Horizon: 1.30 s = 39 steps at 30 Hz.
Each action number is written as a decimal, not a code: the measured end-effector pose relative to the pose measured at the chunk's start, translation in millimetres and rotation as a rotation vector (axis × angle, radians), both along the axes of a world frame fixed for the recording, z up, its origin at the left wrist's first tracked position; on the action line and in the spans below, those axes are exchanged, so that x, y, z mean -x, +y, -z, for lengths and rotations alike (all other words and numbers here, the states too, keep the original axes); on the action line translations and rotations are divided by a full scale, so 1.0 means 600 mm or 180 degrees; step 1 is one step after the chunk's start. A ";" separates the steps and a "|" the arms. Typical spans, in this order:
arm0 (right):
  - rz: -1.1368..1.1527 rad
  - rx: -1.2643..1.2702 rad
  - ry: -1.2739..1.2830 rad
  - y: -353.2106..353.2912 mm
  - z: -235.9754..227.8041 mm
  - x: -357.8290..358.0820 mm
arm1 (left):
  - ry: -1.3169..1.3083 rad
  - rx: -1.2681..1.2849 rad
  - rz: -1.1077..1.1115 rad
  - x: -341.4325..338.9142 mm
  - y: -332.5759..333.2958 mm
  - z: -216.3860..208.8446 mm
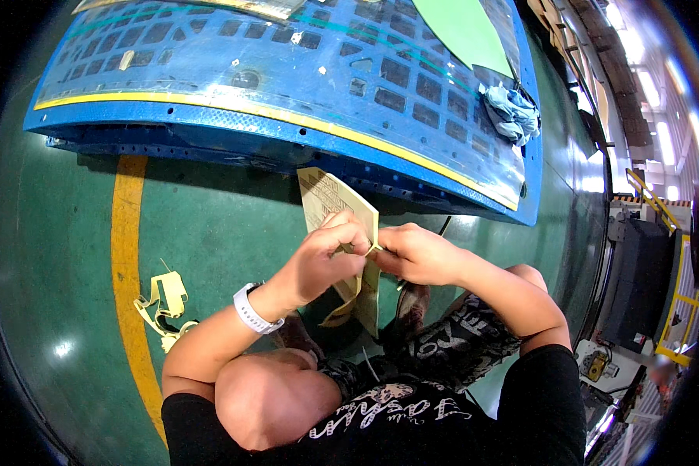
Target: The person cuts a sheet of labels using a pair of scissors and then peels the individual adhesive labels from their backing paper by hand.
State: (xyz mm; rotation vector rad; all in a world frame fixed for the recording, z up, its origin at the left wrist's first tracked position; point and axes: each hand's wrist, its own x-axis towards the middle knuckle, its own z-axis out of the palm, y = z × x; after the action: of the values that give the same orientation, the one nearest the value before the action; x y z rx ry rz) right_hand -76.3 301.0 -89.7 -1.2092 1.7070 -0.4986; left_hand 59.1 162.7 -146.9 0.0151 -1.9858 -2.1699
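A thin pale-yellow panel (322, 196) with a dark pattern on its face stands on edge between my knees, tilted, its top near the blue table's front edge. My left hand (334, 252), with a white watch band (255, 309) at the wrist, is closed at the panel's edge, fingers curled. Opposite it, my right hand (418, 253) pinches a narrow yellow strip at the same edge. The fingertips of both hands almost meet there. Below them a loose yellowish strip (344, 309) curls down beside the panel. Whether it joins the pinched part is hidden.
Ahead stands a blue table (210, 109) with a perforated top, carrying a green sheet (474, 39) and a crumpled blue cloth (512, 115). Yellow strip scraps (167, 299) lie on the green floor, by a yellow floor line (128, 233). Dark machinery (633, 287) stands at right.
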 end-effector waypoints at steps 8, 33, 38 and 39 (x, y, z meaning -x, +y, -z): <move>-0.0134 0.0148 -0.0160 0.002 0.009 0.003 | 0.0500 0.1838 -0.0409 0.001 -0.017 -0.005; 0.0954 -0.0572 -0.1551 -0.014 0.020 -0.014 | -0.0782 -0.1211 -0.0211 -0.001 -0.019 -0.010; 0.0843 -0.0742 -0.1460 -0.012 0.019 -0.015 | -0.0933 -0.1349 0.0398 0.005 -0.033 0.005; 0.0786 -0.0701 -0.1388 -0.009 0.021 -0.010 | -0.0862 -0.1342 0.0307 0.005 -0.024 0.001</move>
State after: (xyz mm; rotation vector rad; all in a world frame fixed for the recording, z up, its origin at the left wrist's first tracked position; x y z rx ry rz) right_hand -70.4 295.3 -102.5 -0.6747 1.4898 -0.6508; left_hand 56.0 148.1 -147.3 0.2948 -1.6347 -2.7356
